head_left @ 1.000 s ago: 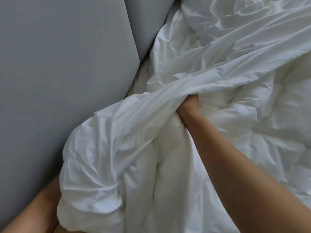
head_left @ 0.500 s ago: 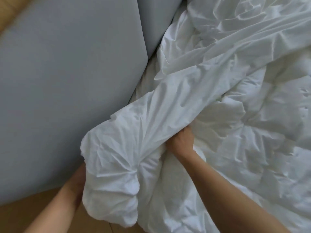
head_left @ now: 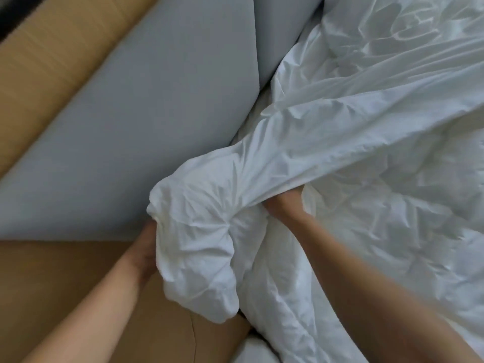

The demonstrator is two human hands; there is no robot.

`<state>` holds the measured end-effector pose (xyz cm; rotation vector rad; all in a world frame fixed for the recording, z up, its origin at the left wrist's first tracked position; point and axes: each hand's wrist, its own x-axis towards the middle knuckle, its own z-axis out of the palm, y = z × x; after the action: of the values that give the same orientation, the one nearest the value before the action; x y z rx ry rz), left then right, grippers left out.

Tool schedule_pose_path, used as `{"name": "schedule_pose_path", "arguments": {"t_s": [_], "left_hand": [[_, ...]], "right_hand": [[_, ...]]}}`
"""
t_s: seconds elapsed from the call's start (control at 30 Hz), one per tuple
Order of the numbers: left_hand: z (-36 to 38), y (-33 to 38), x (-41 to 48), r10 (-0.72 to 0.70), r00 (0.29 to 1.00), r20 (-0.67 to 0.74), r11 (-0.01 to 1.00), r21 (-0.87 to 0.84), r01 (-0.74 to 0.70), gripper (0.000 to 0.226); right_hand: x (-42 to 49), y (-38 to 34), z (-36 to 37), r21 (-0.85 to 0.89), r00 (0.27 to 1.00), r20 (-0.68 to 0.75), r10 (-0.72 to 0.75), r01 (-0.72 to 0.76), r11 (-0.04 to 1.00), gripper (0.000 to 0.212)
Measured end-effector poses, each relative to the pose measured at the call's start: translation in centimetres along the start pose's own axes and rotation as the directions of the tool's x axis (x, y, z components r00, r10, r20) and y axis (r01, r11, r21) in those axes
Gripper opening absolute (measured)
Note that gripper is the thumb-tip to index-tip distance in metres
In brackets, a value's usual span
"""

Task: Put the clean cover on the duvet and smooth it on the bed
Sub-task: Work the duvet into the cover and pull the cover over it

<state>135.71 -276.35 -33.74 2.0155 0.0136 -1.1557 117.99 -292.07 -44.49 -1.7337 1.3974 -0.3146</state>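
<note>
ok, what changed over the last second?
The bunched corner of the cover has come back toward the person and now hangs partly over the wood floor. The left hand, nearly out of view before, now shows gripping its left side. Unchanged: the right hand stays tucked under a cover fold, grip hidden.

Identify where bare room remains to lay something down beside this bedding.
Free: the grey surface, bordered by the wooden floor and the bunched cover. Crowded: everything right of it, where the left hand holds the cover, the right hand reaches under it, over crumpled duvet.
</note>
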Motion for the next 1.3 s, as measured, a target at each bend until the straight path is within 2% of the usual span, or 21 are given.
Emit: {"name": "schedule_pose_path", "arguments": {"t_s": [0.03, 0.07, 0.1, 0.13, 0.17, 0.23, 0.27, 0.33, 0.37, 0.43, 0.5, 0.57, 0.63, 0.73, 0.77, 0.83, 0.93, 1.03, 1.13, 1.23, 1.3], "left_hand": [[0.3, -0.3, -0.2, 0.007, 0.998, 0.057, 1.0, -0.011, -0.007, 0.034], [0.6, 0.3, -1.3, 0.024, 0.988, 0.155, 1.0, 0.003, -0.025, 0.031], [1.2, 0.4, -1.8, 0.061, 0.97, 0.236, 0.998, -0.042, -0.052, 0.027], [1.4, 0.4, -2.9, 0.095, 0.947, 0.307, 0.995, -0.064, -0.079, 0.023], [1.5, 0.3, -3.5, 0.136, 0.931, 0.338, 0.989, -0.107, -0.106, 0.021], [1.4, -0.2, -4.4, 0.189, 0.904, 0.384, 0.98, -0.139, -0.145, 0.022], [1.5, -0.2, -5.3, 0.213, 0.893, 0.396, 0.975, -0.149, -0.167, 0.023], [1.8, -0.6, -6.4, 0.248, 0.888, 0.386, 0.964, -0.186, -0.188, 0.031], [2.0, -0.8, -7.1, 0.25, 0.885, 0.393, 0.964, -0.185, -0.19, 0.033], [2.6, -1.0, -8.2, 0.271, 0.896, 0.351, 0.959, -0.174, -0.222, 0.023], [3.2, -1.1, -9.6, 0.282, 0.911, 0.3, 0.956, -0.174, -0.238, 0.021], [3.9, -0.6, -10.1, 0.286, 0.932, 0.221, 0.95, -0.194, -0.246, 0.021], [4.2, 0.8, -10.0, 0.247, 0.961, 0.125, 0.946, -0.244, -0.212, 0.019], [4.2, 3.4, -10.0, 0.196, 0.981, 0.005, 0.935, -0.301, -0.186, 0.031], [4.1, 4.2, -9.8, 0.196, 0.98, -0.034, 0.935, -0.295, -0.198, 0.034], [3.8, 5.5, -9.5, 0.131, 0.991, -0.028, 0.923, -0.361, -0.132, 0.035], [2.9, 7.7, -8.1, 0.124, 0.988, -0.096, 0.922, -0.356, -0.15, 0.029], [1.7, 9.7, -6.7, 0.127, 0.986, -0.108, 0.918, -0.363, -0.158, 0.028], [1.3, 10.5, -5.8, 0.121, 0.985, -0.119, 0.908, -0.387, -0.159, 0.027], [1.3, 11.0, -4.9, 0.144, 0.983, -0.113, 0.893, -0.413, -0.178, 0.026], [1.1, 12.0, -4.7, 0.153, 0.982, -0.109, 0.873, -0.451, -0.186, 0.028]], "right_hand": [[-1.6, -0.3, -0.1, 0.112, 0.999, -0.016, -0.04, 0.041, 0.993, 0.048], [-3.7, -1.3, -0.9, 0.278, 0.997, 0.057, -0.054, 0.037, 0.96, 0.029], [-5.6, -2.1, -1.4, 0.399, 0.98, 0.177, -0.089, 0.011, 0.917, 0.021], [-7.4, -2.7, -1.9, 0.487, 0.952, 0.285, -0.114, -0.042, 0.873, 0.021], [-8.4, -3.0, -2.3, 0.58, 0.937, 0.331, -0.111, -0.109, 0.807, 0.025], [-9.2, -3.0, -3.1, 0.695, 0.934, 0.35, -0.076, -0.204, 0.689, 0.043], [-9.9, -3.3, -3.6, 0.727, 0.928, 0.361, -0.09, -0.22, 0.651, 0.045], [-11.6, -3.5, -4.2, 0.717, 0.894, 0.416, -0.168, -0.208, 0.666, 0.035], [-12.8, -3.7, -4.5, 0.678, 0.871, 0.45, -0.195, -0.192, 0.709, 0.027], [-14.5, -4.2, -4.8, 0.604, 0.838, 0.506, -0.203, -0.177, 0.777, 0.027], [-16.1, -4.8, -4.6, 0.588, 0.882, 0.45, -0.137, -0.177, 0.79, 0.034], [-17.3, -5.8, -4.4, 0.635, 0.935, 0.349, -0.059, -0.189, 0.749, 0.038], [-18.1, -6.8, -4.3, 0.743, 0.957, 0.289, 0.005, -0.228, 0.629, 0.042], [-18.7, -7.9, -4.6, 0.861, 0.945, 0.322, 0.059, -0.318, 0.397, 0.047], [-18.8, -8.0, -4.6, 0.875, 0.94, 0.335, 0.063, -0.335, 0.35, 0.051], [-18.8, -7.9, -4.8, 0.888, 0.933, 0.354, 0.07, -0.359, 0.288, 0.059], [-18.8, -6.7, -4.7, 0.904, 0.936, 0.335, 0.112, -0.352, 0.244, 0.062], [-19.2, -4.7, -4.2, 0.912, 0.934, 0.313, 0.173, -0.346, 0.221, 0.063], [-19.5, -3.6, -4.2, 0.909, 0.93, 0.31, 0.198, -0.351, 0.226, 0.064], [-19.6, -3.0, -4.1, 0.899, 0.917, 0.264, 0.299, -0.347, 0.269, 0.052], [-19.4, -2.1, -3.5, 0.875, 0.89, 0.244, 0.385, -0.373, 0.309, 0.06]]}}
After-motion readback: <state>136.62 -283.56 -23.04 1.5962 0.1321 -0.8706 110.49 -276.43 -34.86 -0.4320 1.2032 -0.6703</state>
